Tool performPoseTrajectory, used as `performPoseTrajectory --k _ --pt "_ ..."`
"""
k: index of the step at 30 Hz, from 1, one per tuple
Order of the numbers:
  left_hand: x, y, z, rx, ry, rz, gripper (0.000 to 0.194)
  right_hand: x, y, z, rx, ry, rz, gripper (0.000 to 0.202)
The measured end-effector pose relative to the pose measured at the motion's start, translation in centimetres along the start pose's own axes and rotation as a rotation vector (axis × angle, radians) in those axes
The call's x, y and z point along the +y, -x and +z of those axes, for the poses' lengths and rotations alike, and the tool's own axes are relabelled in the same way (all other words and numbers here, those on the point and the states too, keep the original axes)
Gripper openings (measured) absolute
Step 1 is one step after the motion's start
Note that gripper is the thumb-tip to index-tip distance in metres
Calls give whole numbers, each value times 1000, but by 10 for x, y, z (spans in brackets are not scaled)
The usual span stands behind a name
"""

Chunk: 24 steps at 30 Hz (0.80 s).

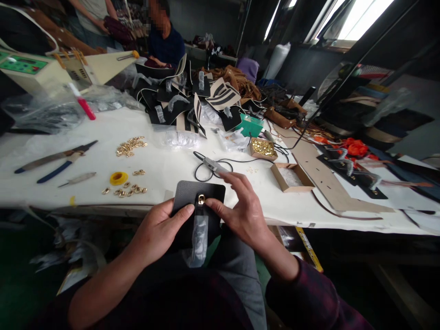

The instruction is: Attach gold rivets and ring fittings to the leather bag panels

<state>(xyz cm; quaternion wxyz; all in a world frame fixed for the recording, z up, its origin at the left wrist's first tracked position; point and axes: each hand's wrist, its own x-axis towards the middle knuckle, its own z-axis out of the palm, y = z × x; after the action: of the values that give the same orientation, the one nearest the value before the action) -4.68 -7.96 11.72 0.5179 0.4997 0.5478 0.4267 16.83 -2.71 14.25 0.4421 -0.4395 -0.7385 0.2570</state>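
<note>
A black panel (184, 195) with rounded corners is held over my lap at the table's front edge. My left hand (160, 229) grips its left side, the thumb lying on the front face beside a handle. That handle carries a gold ring fitting (201, 199) at its top and has clear plastic wrap (200, 238) around its lower part. My right hand (242, 208) is at the panel's right side, its thumb tip touching next to the gold fitting, with the other fingers stretched out and apart above the panel's right edge.
On the white table (165, 160) lie pliers (62, 160), an awl (78, 179), yellow tape (118, 178), gold rings (130, 145), a cable device (211, 164) and small boxes (263, 149). Black panels (172, 103) are piled behind. A person (167, 43) sits across.
</note>
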Motion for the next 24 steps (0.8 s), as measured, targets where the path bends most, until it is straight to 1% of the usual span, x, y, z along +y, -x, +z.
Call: performPoseTrajectory --k 1,2,4,5,6,7,8,10,12,13,14,15,16,17,19,20,22,24 --pt "3 -3 -1 5 58 -7 46 1 -2 -1 -23 -79 97 63" --pt "7 -6 -2 12 123 -18 46 1 -3 -1 -79 -185 208 62" --pt "14 -13 -2 38 262 -39 45 2 -2 2 -238 -443 431 51" --pt "16 -16 -1 52 325 -41 45 2 -1 5 -295 -569 520 44" --pt "17 -19 -1 67 375 -33 45 3 1 8 -318 -678 585 38" --pt "18 -21 0 93 404 -17 46 4 2 11 -302 -763 628 34" --pt "16 -22 0 132 410 8 46 6 2 15 -260 -824 650 32" --pt "11 -19 -3 249 366 83 47 10 -1 19 -152 -894 644 29" --pt "3 -12 -7 369 300 158 43 13 -6 18 -64 -921 608 29" --pt "-2 -8 -9 397 280 180 39 13 -8 17 -28 -917 580 29" --pt "-6 -4 -11 390 272 177 36 12 -10 14 -1 -899 545 29" --pt "-10 0 -13 348 278 139 36 9 -11 12 15 -864 503 28" --pt "-14 4 -14 271 302 65 40 4 -10 9 20 -811 452 25" --pt "-16 7 -15 168 344 -33 47 -1 -8 6 17 -737 393 22" --pt "-21 9 -14 -32 471 -234 63 -13 1 3 -27 -566 235 15" --pt "-23 9 -14 -92 548 -304 66 -17 7 2 -72 -492 133 13" --pt "-26 7 -14 -139 682 -397 68 -23 22 2 -195 -367 -103 18" --pt "-30 6 -16 -186 719 -496 70 -24 38 4 -304 -255 -302 25"
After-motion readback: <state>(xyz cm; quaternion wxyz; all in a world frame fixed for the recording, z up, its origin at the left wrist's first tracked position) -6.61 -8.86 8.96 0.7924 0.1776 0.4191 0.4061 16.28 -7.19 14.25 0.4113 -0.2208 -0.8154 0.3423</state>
